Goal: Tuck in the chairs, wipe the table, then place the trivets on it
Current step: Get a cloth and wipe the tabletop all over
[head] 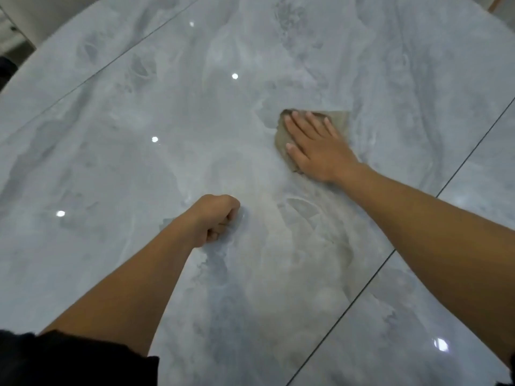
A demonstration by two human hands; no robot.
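Grey, glossy and veined like marble, the table [111, 162] fills almost the whole view. A brownish-grey cloth [340, 121] lies on it right of the middle, crumpled at its left edge. The right hand [317, 146] presses flat on the cloth, its grip open, fingers straight and spread, pointing away from the person; the cloth shows past the fingertips and on both sides of the hand. The left hand [214, 218] rests on the bare table nearer the person, well apart from the cloth, its grip closed in a fist with nothing visible inside it. A black sleeve [69, 360] covers the left upper arm at the bottom corner.

Nothing lies between the two hands. A thin dark seam [359, 293] crosses the table under the right forearm, and another runs across the far left part. Small bright light reflections [235, 76] dot the surface. Past the curved far-left rim something dark [5, 71] shows, too blurred to name.
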